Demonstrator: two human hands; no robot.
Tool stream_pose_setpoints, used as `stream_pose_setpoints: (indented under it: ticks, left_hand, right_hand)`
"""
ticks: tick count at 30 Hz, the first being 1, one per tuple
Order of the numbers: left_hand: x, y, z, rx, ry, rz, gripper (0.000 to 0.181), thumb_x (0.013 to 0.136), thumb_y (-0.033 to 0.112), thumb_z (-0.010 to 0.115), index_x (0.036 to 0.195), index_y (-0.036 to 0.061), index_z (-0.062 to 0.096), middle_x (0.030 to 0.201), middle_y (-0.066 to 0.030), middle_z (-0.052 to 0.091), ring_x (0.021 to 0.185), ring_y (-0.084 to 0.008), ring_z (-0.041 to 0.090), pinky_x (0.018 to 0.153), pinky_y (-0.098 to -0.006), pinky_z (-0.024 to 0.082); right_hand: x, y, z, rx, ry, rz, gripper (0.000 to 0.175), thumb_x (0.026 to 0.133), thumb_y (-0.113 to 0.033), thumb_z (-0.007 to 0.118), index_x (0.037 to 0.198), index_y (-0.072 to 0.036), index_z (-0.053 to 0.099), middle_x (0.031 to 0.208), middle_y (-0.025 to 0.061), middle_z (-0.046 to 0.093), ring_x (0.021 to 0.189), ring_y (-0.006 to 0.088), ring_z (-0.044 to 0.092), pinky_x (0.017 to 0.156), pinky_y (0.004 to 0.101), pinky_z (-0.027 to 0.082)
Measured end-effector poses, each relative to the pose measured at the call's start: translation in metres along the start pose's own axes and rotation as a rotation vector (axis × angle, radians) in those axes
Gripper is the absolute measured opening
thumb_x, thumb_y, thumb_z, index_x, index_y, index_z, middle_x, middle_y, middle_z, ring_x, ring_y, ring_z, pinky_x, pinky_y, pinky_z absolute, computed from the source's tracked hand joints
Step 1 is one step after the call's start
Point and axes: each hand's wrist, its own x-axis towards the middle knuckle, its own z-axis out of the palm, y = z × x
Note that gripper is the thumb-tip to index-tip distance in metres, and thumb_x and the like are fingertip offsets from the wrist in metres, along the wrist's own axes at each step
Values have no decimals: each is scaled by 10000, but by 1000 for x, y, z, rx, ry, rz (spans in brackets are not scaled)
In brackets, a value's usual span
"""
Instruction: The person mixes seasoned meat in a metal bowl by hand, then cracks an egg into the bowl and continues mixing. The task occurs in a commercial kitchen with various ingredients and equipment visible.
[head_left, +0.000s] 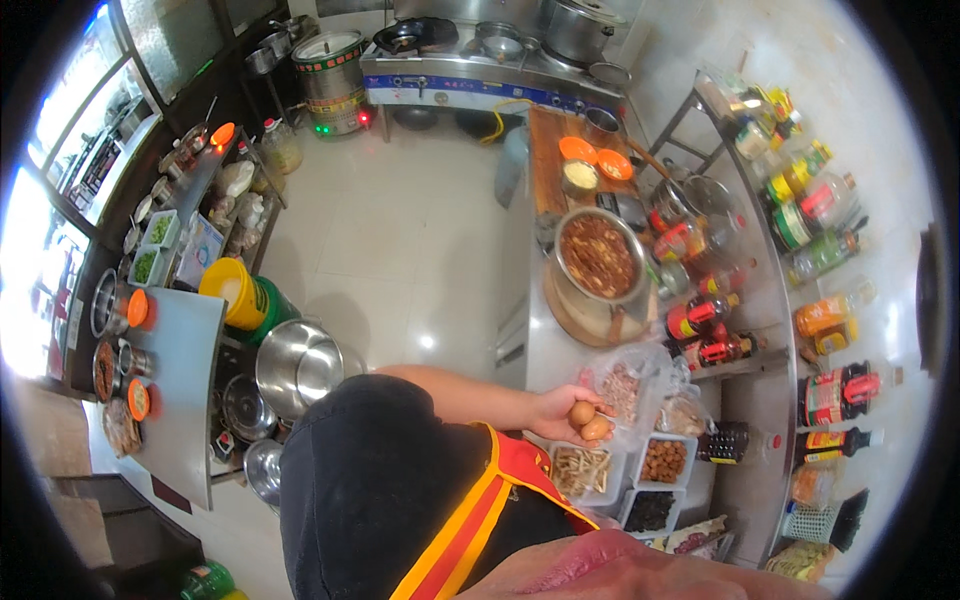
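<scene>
My left hand (562, 412) is palm up over the steel counter and cradles two brown eggs (589, 421). My right hand is out of view. Just beyond the fingers, a clear plastic bag (649, 367) lies spread with chopped pinkish meat (621, 386) in it. Below the hand is a white tray of pale strips (581, 471). Beside that tray sit a tray of small brown balls (663, 460) and a tray of black pieces (651, 511) that look like wood ear fungus.
A steel bowl of reddish-brown food (600, 255) overlaps a round wooden chopping board (559, 304). Sauce bottles (697, 315) line the counter's back, under a steel shelf (780, 330). A gas range (487, 86) stands at the far end. Across the floor (375, 225) are a steel pot (300, 367) and a yellow bucket (232, 292).
</scene>
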Motion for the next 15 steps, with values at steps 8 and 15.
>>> stream_pose_setpoints:
  ticks: [8, 15]
  left_hand:
    - [-131, 131, -32, 2, 84, 252, 434, 1076, 330, 576, 1406, 55, 640, 1392, -188, 673, 1324, -360, 644, 1063, -542, 557]
    - [-190, 193, -67, -123, 123, 438, 496, 1074, 345, 568, 1444, 15, 595, 1447, -192, 613, 1401, -376, 568, 1100, -519, 540]
  right_hand:
    - [-199, 135, 228, 782, -831, 813, 590, 993, -470, 629, 1427, -72, 670, 1195, 85, 740, 960, 213, 665, 700, 326, 543]
    - [-247, 96, 453, 160, -1120, 534, 374, 1050, -332, 726, 1345, -110, 669, 950, 26, 705, 856, 136, 645, 701, 340, 527]
